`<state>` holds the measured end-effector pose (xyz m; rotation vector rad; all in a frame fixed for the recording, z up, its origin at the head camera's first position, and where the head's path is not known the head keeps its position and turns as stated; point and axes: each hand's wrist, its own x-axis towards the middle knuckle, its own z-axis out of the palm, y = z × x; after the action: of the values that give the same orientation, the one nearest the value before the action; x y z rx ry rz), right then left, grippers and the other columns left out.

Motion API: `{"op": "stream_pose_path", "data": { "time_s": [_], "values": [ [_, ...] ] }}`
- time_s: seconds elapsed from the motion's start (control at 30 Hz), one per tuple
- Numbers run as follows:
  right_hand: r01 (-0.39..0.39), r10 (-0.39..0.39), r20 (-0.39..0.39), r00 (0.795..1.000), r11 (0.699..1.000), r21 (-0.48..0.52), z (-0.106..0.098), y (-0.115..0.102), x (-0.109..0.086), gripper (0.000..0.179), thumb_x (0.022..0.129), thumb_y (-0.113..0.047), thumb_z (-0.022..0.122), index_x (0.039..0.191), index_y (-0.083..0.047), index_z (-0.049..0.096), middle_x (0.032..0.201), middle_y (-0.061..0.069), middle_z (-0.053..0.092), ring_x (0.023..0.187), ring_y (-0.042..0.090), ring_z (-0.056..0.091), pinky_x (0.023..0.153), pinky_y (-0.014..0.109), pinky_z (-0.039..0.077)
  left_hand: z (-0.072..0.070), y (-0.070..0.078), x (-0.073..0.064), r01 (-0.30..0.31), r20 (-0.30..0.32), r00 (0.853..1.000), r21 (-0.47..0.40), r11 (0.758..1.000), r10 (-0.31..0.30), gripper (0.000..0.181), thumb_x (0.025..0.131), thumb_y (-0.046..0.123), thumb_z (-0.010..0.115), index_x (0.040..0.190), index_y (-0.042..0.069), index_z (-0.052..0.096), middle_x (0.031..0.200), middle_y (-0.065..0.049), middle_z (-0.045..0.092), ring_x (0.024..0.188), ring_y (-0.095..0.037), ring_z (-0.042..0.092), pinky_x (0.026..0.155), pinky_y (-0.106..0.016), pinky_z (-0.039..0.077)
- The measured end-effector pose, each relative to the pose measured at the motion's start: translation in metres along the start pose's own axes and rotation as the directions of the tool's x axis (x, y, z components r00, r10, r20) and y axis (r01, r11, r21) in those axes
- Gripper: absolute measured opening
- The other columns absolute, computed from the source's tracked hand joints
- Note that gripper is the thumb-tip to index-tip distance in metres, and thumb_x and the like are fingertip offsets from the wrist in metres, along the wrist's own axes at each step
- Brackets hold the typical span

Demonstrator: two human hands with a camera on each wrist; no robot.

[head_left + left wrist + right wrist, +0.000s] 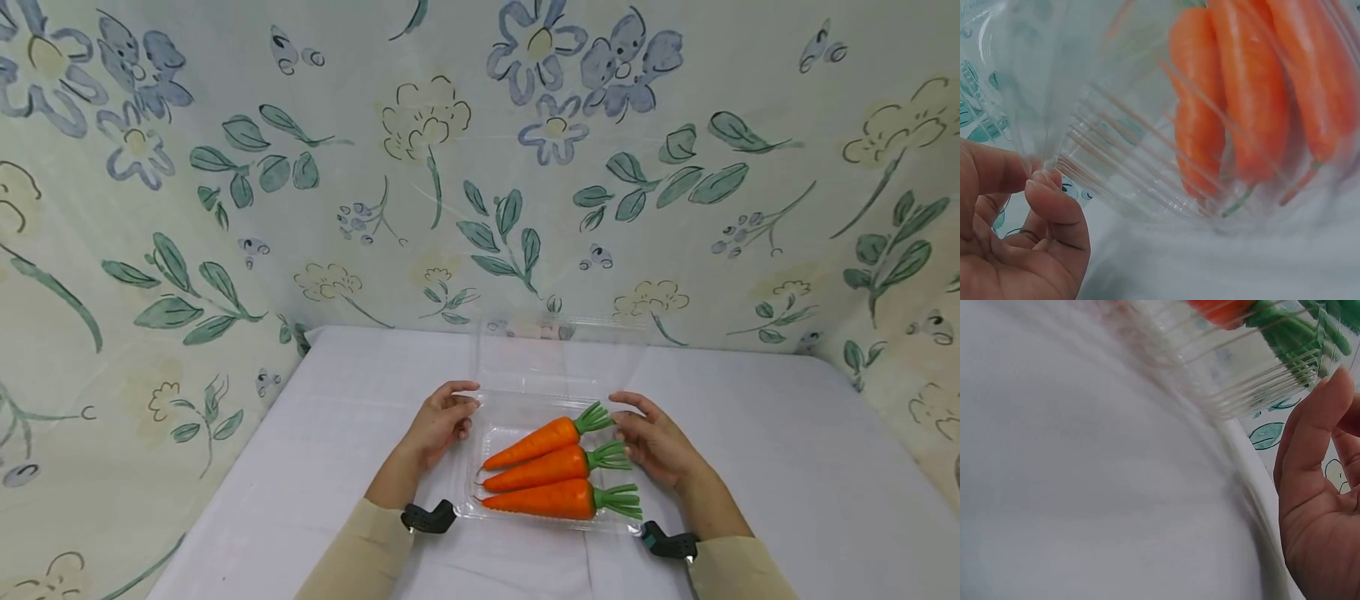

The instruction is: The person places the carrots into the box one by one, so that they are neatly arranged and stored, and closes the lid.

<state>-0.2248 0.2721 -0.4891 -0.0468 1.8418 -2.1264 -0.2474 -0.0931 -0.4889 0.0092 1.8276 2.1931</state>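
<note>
A clear plastic clamshell container point(491, 510) lies on the table with its transparent lid point(525, 358) raised along the far side. Three orange carrots point(536, 481) with green tops sit side by side in the base, tips to the left. At the far left corner, my left hand point(442, 421) pinches the rim between thumb and forefinger, as the left wrist view point(1035, 219) also shows. My right hand point(656, 437) holds the far right corner, close to the carrot tops. In the right wrist view, the thumb point(1319, 419) lies at the ribbed wall.
A white cloth point(337, 400) covers the table. Behind it and on both sides hangs a curtain point(420, 250) with printed flowers and leaves. Dark wrist-worn devices point(429, 517) sit close to the container's near corners.
</note>
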Motion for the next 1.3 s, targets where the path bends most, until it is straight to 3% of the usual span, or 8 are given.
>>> {"op": "stream_pose_path", "data": {
  "time_s": [0.43, 0.63, 0.8, 0.93, 1.07, 1.17, 1.3],
  "values": [
    [-0.02, 0.019, -0.072, 0.997, 1.0, -0.018, 0.002, 0.0, -0.003, 0.021, 0.103, -0.016, 0.06, 0.117, -0.032, 0.062, 0.089, -0.008, 0.067, 0.074, 0.003, 0.064, 0.062, 0.014, 0.055, 0.004, 0.001, -0.004, -0.042, -0.034, 0.999, -0.008, 0.999, 0.041, 0.03, 0.097, 0.0, 0.057, 0.127, 0.004, 0.051, 0.096, -0.002, 0.058, 0.067, -0.012, 0.048, 0.056, -0.019, 0.043],
    [0.037, -0.039, -0.046, 0.998, 0.998, -0.052, 0.002, -0.003, -0.009, 0.035, 0.103, -0.006, 0.053, 0.114, -0.039, 0.06, 0.093, -0.012, 0.069, 0.076, 0.003, 0.062, 0.063, 0.017, 0.056, 0.006, 0.001, -0.006, -0.063, -0.057, 0.996, -0.014, 0.998, 0.062, 0.019, 0.098, 0.003, 0.059, 0.114, 0.012, 0.057, 0.101, -0.004, 0.06, 0.075, -0.014, 0.055, 0.061, -0.02, 0.046],
    [0.016, -0.021, -0.068, 0.997, 0.997, -0.08, 0.004, -0.007, -0.011, 0.019, 0.108, -0.03, 0.05, 0.113, -0.039, 0.066, 0.099, -0.012, 0.071, 0.083, 0.005, 0.064, 0.071, 0.019, 0.058, 0.006, 0.0, -0.007, -0.077, -0.066, 0.995, -0.01, 0.997, 0.076, 0.024, 0.094, -0.002, 0.057, 0.115, 0.009, 0.06, 0.105, -0.007, 0.063, 0.087, -0.017, 0.061, 0.069, -0.022, 0.05],
    [0.013, -0.024, -0.08, 0.996, 0.99, -0.143, 0.003, -0.009, -0.014, 0.025, 0.108, -0.037, 0.046, 0.121, -0.033, 0.067, 0.102, -0.015, 0.07, 0.089, 0.006, 0.064, 0.077, 0.021, 0.059, 0.005, 0.0, -0.009, -0.067, -0.078, 0.995, -0.006, 0.998, 0.067, 0.021, 0.101, 0.012, 0.057, 0.12, 0.005, 0.06, 0.111, -0.009, 0.066, 0.091, -0.017, 0.06, 0.075, -0.023, 0.052],
    [-0.031, -0.001, -0.141, 0.99, 0.973, -0.228, 0.005, -0.012, -0.014, 0.042, 0.105, -0.038, 0.054, 0.14, -0.016, 0.06, 0.118, -0.018, 0.065, 0.1, 0.007, 0.064, 0.085, 0.021, 0.059, 0.004, 0.003, -0.012, -0.035, -0.07, 0.997, 0.04, 0.999, 0.037, 0.039, 0.105, 0.033, 0.054, 0.129, 0.002, 0.057, 0.126, -0.015, 0.063, 0.091, -0.018, 0.057, 0.08, -0.023, 0.05],
    [-0.081, 0.027, -0.18, 0.983, 0.951, -0.298, 0.009, -0.015, -0.017, 0.057, 0.102, -0.042, 0.059, 0.148, -0.009, 0.051, 0.137, -0.006, 0.06, 0.109, 0.011, 0.062, 0.091, 0.023, 0.058, 0.004, 0.009, -0.019, 0.01, -0.064, 0.998, 0.115, 0.993, -0.002, 0.047, 0.102, 0.037, 0.057, 0.136, 0.005, 0.055, 0.132, -0.019, 0.061, 0.089, -0.018, 0.058, 0.079, -0.023, 0.051],
    [-0.128, 0.047, -0.197, 0.979, 0.899, -0.419, 0.017, -0.023, -0.031, 0.058, 0.104, -0.041, 0.055, 0.152, -0.011, 0.043, 0.149, 0.016, 0.054, 0.112, 0.019, 0.064, 0.094, 0.033, 0.06, 0.002, 0.015, -0.034, 0.06, -0.061, 0.997, 0.246, 0.967, -0.047, 0.05, 0.101, 0.039, 0.059, 0.141, 0.009, 0.053, 0.131, -0.018, 0.062, 0.09, -0.019, 0.064, 0.081, -0.026, 0.057]
  ]
}}
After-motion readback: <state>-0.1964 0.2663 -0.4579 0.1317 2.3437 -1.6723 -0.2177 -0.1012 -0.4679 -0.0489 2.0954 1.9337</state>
